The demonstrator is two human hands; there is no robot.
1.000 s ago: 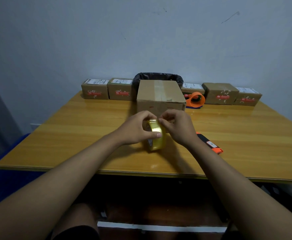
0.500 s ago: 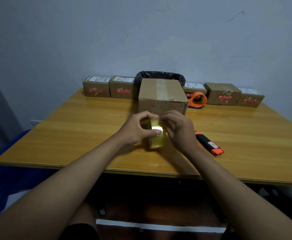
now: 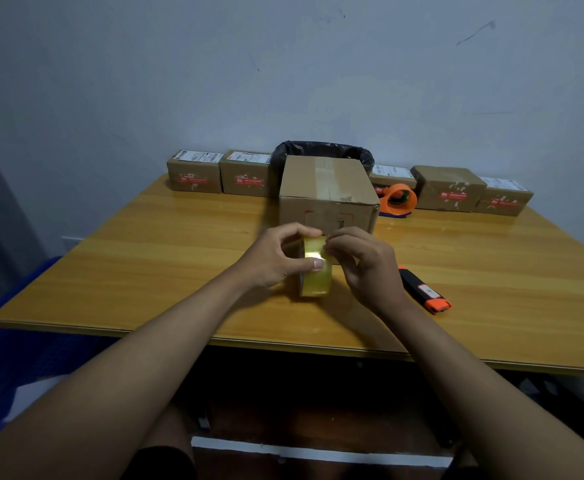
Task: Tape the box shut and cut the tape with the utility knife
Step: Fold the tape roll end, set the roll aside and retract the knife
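Note:
A brown cardboard box stands in the middle of the wooden table, flaps down, with a strip of clear tape along its top seam. Just in front of it a yellowish roll of clear tape stands on edge. My left hand grips the roll, thumb across its outer face. My right hand has its fingertips pinched at the top of the roll; a loose tape end there is too small to make out. A black and orange utility knife lies flat to the right of my right hand.
Several small labelled cardboard parcels line the table's back edge against the wall. An orange tape dispenser sits right of the box, and a black-lined bin rises behind it. Something blue lies left, below the table.
Both hands stay on the tape roll. My right fingertips have shifted slightly along the roll's top edge. The head view has tilted a little, so the scene sits lower.

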